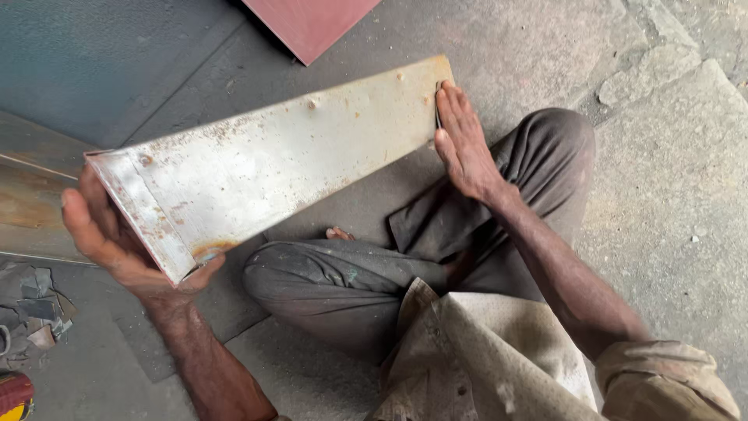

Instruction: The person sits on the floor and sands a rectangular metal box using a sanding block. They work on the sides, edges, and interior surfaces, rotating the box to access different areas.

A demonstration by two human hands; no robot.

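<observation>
While the left hand [117,238] curls around the folded, rust-spotted end of a long sheet-metal strip [265,160], the strip slants up and rightward above the concrete floor [670,203] and the person's crossed legs [351,273]. At its far end, the right hand [463,144] lies flat, fingers together, against the edge.

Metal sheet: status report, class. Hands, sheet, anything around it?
Left hand grips folded end of rusty metal sheet. Right hand flat against far end. Sheet held over crossed legs. Red panel beyond, apart.

Long rust-spotted metal sheet [265,168], folded lip at near end (bare steel), tilted, held above concrete floor
</observation>
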